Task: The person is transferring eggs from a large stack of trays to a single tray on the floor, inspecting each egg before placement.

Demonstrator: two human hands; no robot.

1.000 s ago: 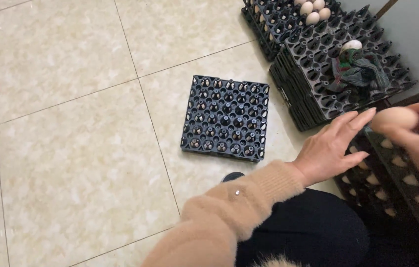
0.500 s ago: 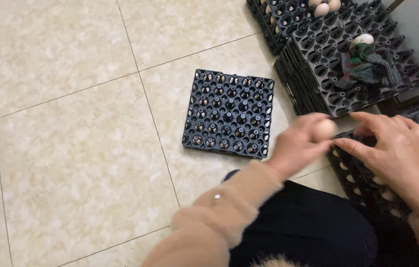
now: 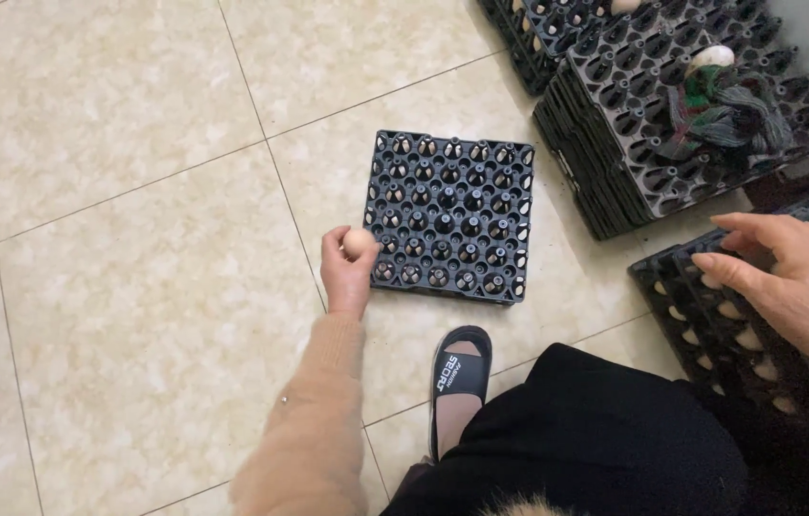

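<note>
My left hand (image 3: 345, 272) is closed around a pale egg (image 3: 360, 243), pinched at the fingertips just beside the near-left corner of the empty black tray (image 3: 450, 216) on the tiled floor (image 3: 137, 239); I judge the light tip grip spares the shell. My right hand (image 3: 801, 277) lies flat with fingers spread, gripping nothing, on another black tray of eggs (image 3: 710, 330) beside my knee, likely steadying it. More stacked trays (image 3: 615, 143) sit behind.

Your left hand (image 3: 345, 272) holds an egg (image 3: 360, 243) just left of the empty egg tray (image 3: 450, 216). Far right: stacked trays (image 3: 634, 143), cloth bundle (image 3: 724, 110) on top. Near right, your right hand (image 3: 796, 277) rests on a filled tray (image 3: 710, 325).
</note>
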